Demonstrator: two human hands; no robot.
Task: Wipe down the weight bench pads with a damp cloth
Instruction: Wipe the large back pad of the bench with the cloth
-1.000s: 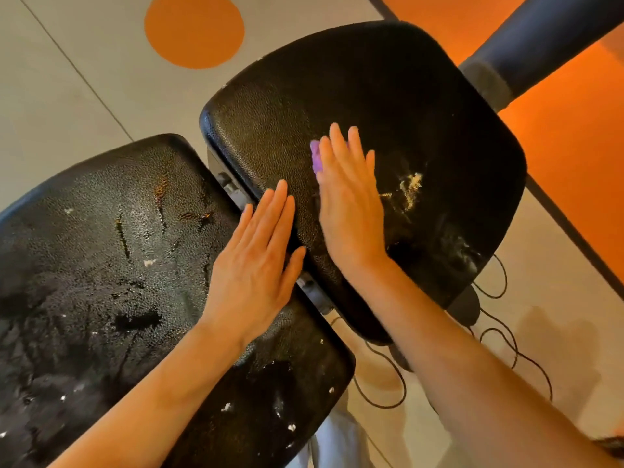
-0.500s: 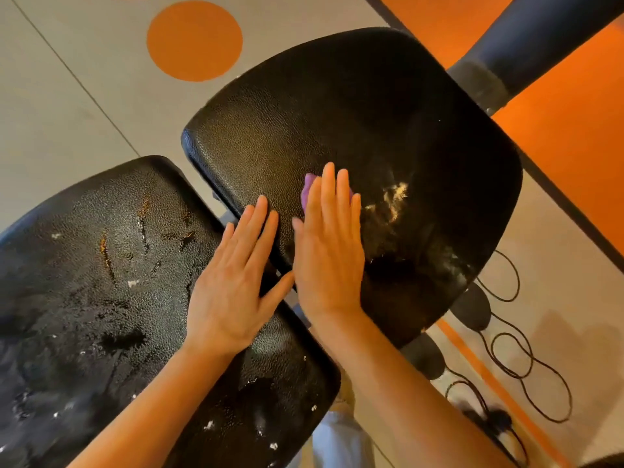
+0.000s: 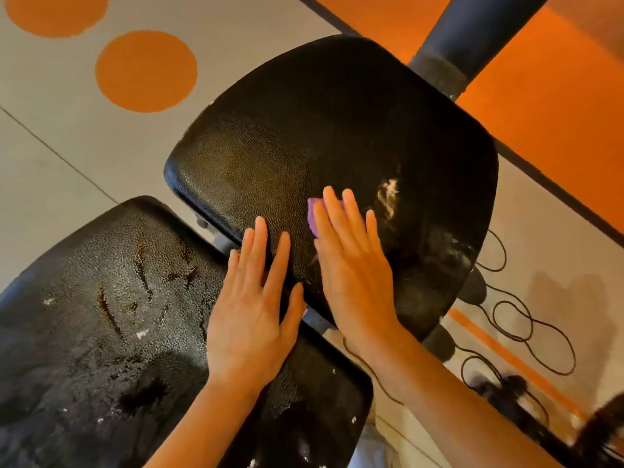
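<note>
Two black textured bench pads fill the view: a seat pad [image 3: 304,130] at upper centre and a worn, cracked back pad [image 3: 84,332] at lower left. My right hand [image 3: 351,265] lies flat on the seat pad, pressing a purple cloth [image 3: 313,214] whose edge shows by the fingers. A whitish smear [image 3: 388,194] sits just right of that hand. My left hand [image 3: 251,315] rests flat with spread fingers across the gap between the pads, holding nothing.
A dark padded roller and post [image 3: 466,32] rise at the upper right. Black cables [image 3: 513,325] loop on the floor to the right. The floor is beige with orange circles [image 3: 145,70] and an orange area [image 3: 557,113].
My right hand and the cloth slid back towards me over the seat pad, then slightly forward. My left hand stayed at the gap. The camera view shifted.
</note>
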